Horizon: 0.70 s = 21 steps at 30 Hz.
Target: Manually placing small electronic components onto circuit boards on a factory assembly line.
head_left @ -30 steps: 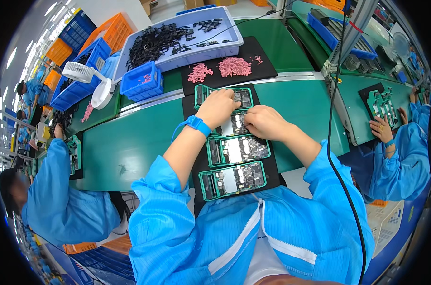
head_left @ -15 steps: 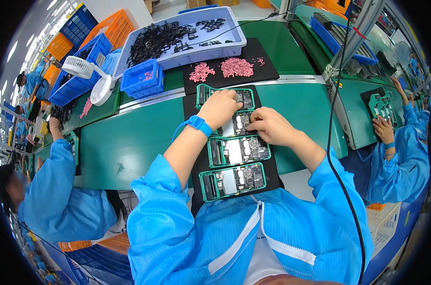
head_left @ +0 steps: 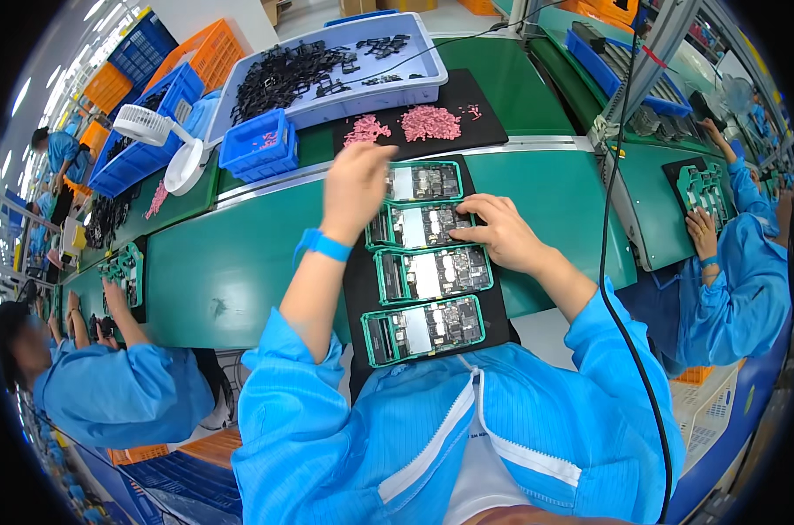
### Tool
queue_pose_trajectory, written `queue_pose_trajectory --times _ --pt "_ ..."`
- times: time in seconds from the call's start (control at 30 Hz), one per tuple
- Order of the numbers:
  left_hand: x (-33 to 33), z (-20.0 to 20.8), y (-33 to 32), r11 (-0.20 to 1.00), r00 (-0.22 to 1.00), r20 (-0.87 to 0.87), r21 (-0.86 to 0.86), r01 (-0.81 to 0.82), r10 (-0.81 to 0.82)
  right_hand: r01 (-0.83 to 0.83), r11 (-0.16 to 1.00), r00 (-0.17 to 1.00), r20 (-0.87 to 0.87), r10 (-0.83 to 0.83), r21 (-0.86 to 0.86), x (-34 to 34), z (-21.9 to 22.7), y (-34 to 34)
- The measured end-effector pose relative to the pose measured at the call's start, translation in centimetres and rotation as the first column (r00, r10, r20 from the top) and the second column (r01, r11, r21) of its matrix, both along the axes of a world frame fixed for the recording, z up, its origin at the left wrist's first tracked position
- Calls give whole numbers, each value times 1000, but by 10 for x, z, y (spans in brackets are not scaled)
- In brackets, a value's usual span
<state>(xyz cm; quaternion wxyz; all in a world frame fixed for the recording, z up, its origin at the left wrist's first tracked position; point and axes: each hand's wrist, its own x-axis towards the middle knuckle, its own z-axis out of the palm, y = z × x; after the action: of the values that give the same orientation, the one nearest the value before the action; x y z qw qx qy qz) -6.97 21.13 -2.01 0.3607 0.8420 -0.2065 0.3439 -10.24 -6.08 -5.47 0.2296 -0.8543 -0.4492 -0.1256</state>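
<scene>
Several phone-like circuit assemblies in green frames lie in a column on a black mat [head_left: 498, 308] in front of me. My left hand [head_left: 353, 194], smeared by motion, is over the left end of the farthest assembly [head_left: 436, 182], just below the pink pieces; its fingers are too blurred to show a hold. My right hand [head_left: 504, 233] rests at the right end of the second assembly [head_left: 425, 226], index finger and thumb apart on its board. Nearer to me lie a third assembly [head_left: 428, 275] and the nearest one [head_left: 425, 332], both untouched.
Small pink pieces [head_left: 430, 123] lie in heaps on a dark mat beyond the assemblies. Behind are a small blue bin [head_left: 259, 157] and a large pale tub [head_left: 423, 83] of black parts. A white fan [head_left: 185, 166] stands left. A black cable [head_left: 614, 227] hangs at right. Co-workers sit on both sides.
My left hand has lifted off the farthest assembly and swung left and up toward the pink pieces. My right hand stays at the second assembly, its thumb and index finger now farther apart.
</scene>
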Motion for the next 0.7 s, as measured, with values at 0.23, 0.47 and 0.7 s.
queue_pose_trajectory --times 0.23,0.47,0.7 --pt "-20 -69 78 906 903 -339 -234 -352 263 -29 998 1000 -2 29 47 -2 -4 1" --pt "-32 -93 76 906 892 -323 -177 -386 317 294 901 940 -268 -212 319 33 -8 6" --pt "-27 -89 76 910 896 -314 -169 -378 314 647 756 568 -724 -391 99 94 -19 18"
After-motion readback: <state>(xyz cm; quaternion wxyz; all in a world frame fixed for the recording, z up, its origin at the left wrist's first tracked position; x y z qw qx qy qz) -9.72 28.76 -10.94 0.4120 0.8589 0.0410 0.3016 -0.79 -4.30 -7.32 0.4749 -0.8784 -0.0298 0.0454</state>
